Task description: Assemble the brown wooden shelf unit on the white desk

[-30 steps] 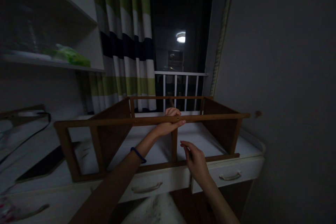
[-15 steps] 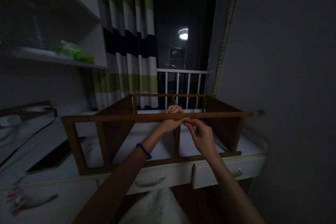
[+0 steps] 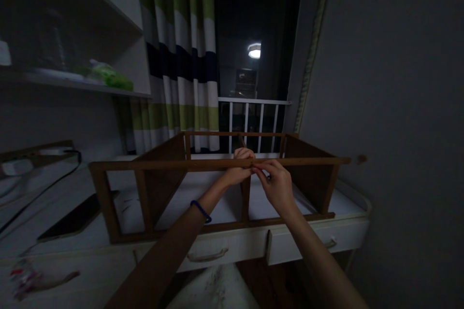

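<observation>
A brown wooden rack frame lies on its side across a white desk. My left hand, with a dark blue band on its wrist, wraps round the frame's upper front bar near the middle post; its curled fingers show behind the bar. My right hand is beside it with thumb and forefinger pinched against the bar's front face. Whatever sits between those fingertips is too small and dark to make out. The middle post runs down below both hands.
On the desk's left lie a dark flat device, a black cable and a few tiny pieces. One desk drawer stands slightly out. A shelf overhangs the left; a wall bounds the right.
My right fingertips have moved slightly left and up onto the bar's front face. My left hand keeps its grip. The view has shifted a little.
</observation>
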The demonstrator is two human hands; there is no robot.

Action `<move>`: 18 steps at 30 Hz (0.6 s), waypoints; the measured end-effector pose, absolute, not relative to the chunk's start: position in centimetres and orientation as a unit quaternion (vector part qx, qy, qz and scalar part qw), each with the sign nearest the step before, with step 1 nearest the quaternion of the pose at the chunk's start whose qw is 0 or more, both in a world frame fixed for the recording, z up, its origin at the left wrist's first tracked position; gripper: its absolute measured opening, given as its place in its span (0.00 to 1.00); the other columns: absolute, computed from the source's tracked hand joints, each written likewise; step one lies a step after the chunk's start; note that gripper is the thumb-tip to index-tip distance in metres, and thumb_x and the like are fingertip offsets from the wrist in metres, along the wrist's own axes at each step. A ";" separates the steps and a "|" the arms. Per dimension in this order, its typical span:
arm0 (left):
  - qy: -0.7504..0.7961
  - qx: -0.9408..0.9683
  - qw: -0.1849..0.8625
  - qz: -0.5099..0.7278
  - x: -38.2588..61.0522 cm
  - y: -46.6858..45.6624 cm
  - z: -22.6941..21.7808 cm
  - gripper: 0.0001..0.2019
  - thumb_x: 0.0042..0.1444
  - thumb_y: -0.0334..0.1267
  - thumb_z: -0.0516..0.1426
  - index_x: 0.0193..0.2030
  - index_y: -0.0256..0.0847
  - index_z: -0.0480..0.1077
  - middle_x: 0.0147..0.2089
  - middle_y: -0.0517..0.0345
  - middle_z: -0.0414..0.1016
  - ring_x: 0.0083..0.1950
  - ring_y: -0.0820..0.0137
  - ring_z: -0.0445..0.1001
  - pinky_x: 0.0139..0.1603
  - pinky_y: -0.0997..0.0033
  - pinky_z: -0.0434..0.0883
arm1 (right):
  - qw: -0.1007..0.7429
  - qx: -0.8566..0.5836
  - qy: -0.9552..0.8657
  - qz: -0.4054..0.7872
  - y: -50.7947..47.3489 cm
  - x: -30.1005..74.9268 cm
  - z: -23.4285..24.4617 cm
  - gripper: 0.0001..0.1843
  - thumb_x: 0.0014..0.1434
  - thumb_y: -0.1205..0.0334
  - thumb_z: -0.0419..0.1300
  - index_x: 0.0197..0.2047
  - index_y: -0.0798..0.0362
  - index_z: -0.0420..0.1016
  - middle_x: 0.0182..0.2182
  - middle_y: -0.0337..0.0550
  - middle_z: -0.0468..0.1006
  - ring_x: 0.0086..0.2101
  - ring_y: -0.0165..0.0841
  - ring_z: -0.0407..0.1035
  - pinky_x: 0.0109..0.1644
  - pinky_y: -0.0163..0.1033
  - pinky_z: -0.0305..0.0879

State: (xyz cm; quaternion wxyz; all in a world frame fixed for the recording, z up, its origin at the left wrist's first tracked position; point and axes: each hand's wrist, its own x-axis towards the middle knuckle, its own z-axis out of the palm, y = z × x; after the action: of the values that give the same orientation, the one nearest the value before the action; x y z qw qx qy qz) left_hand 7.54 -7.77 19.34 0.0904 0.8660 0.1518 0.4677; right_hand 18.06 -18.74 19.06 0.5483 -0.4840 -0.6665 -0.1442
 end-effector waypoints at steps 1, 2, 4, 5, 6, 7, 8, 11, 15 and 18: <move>0.148 0.866 0.090 0.470 7.5 -7.7 19.3 0.08 0.45 0.41 0.55 0.27 0.42 0.59 0.33 0.60 0.63 0.44 0.66 0.59 0.48 0.65 0.57 | 0.548 -0.486 -0.666 -0.143 -18.7 18.0 19.1 0.07 0.54 0.64 0.55 0.34 0.51 0.75 0.31 0.41 0.73 0.32 0.31 0.68 0.39 0.36 0.64; 0.145 0.865 0.090 0.471 7.5 -7.7 19.3 0.08 0.46 0.41 0.54 0.28 0.42 0.59 0.33 0.59 0.63 0.44 0.66 0.59 0.48 0.65 0.57 | 0.547 -0.489 -0.664 -0.142 -18.7 17.9 19.2 0.07 0.55 0.63 0.55 0.34 0.51 0.75 0.31 0.41 0.73 0.32 0.31 0.68 0.39 0.36 0.64; 0.145 0.864 0.094 0.472 7.5 -7.7 19.2 0.07 0.46 0.41 0.54 0.28 0.42 0.59 0.35 0.59 0.63 0.45 0.66 0.59 0.49 0.65 0.57 | 0.544 -0.496 -0.662 -0.140 -18.7 17.8 19.2 0.07 0.55 0.62 0.55 0.33 0.51 0.74 0.31 0.41 0.73 0.33 0.32 0.68 0.39 0.36 0.64; 0.147 0.864 0.097 0.472 7.5 -7.8 19.2 0.07 0.46 0.40 0.54 0.29 0.42 0.60 0.35 0.59 0.63 0.46 0.66 0.59 0.49 0.65 0.57 | 0.543 -0.498 -0.661 -0.139 -18.6 17.8 19.2 0.07 0.55 0.62 0.55 0.33 0.51 0.74 0.31 0.41 0.73 0.33 0.32 0.69 0.40 0.36 0.64; 0.150 0.863 0.101 0.472 7.5 -7.8 19.2 0.07 0.46 0.41 0.55 0.29 0.42 0.60 0.36 0.59 0.63 0.46 0.66 0.59 0.49 0.65 0.58 | 0.543 -0.499 -0.661 -0.138 -18.5 17.8 19.2 0.07 0.55 0.62 0.55 0.33 0.51 0.74 0.32 0.42 0.74 0.33 0.32 0.69 0.40 0.36 0.64; 0.155 0.862 0.105 0.471 7.5 -7.8 19.2 0.08 0.45 0.40 0.55 0.29 0.42 0.60 0.36 0.59 0.64 0.46 0.66 0.59 0.49 0.65 0.58 | 0.544 -0.499 -0.660 -0.137 -18.5 17.7 19.2 0.07 0.54 0.62 0.55 0.33 0.51 0.74 0.32 0.41 0.74 0.33 0.32 0.69 0.40 0.36 0.64; 0.161 0.860 0.108 0.472 7.5 -7.9 19.2 0.08 0.45 0.40 0.56 0.29 0.42 0.60 0.36 0.59 0.64 0.46 0.66 0.59 0.48 0.65 0.58 | 0.545 -0.500 -0.659 -0.136 -18.4 17.7 19.1 0.06 0.54 0.63 0.55 0.34 0.51 0.74 0.32 0.41 0.74 0.34 0.32 0.68 0.40 0.36 0.64; 0.168 0.856 0.110 0.476 7.6 -7.9 19.2 0.08 0.44 0.39 0.56 0.27 0.42 0.59 0.35 0.60 0.64 0.45 0.67 0.60 0.48 0.65 0.58 | 0.549 -0.504 -0.652 -0.137 -18.3 17.5 19.0 0.06 0.54 0.64 0.55 0.34 0.52 0.73 0.33 0.42 0.73 0.34 0.32 0.68 0.41 0.37 0.64; 0.151 0.855 0.112 0.483 7.6 -7.9 19.2 0.07 0.44 0.39 0.55 0.26 0.42 0.59 0.33 0.60 0.64 0.43 0.67 0.61 0.47 0.66 0.58 | 0.547 -0.511 -0.648 -0.142 -18.2 17.2 19.0 0.06 0.54 0.65 0.55 0.33 0.52 0.73 0.32 0.42 0.73 0.34 0.33 0.68 0.41 0.37 0.63; 0.149 0.851 0.122 0.489 7.5 -7.9 19.2 0.07 0.44 0.39 0.55 0.27 0.41 0.60 0.33 0.60 0.64 0.43 0.67 0.61 0.46 0.66 0.58 | 0.546 -0.512 -0.648 -0.139 -18.0 17.1 19.0 0.06 0.54 0.66 0.54 0.33 0.52 0.72 0.32 0.42 0.72 0.34 0.33 0.68 0.40 0.37 0.63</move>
State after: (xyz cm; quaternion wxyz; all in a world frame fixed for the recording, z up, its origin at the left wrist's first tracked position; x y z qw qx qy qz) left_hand 7.52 -7.95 19.23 0.1215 0.8507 0.1492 0.4893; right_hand 17.13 -18.02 18.98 0.5460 -0.5123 -0.6481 -0.1393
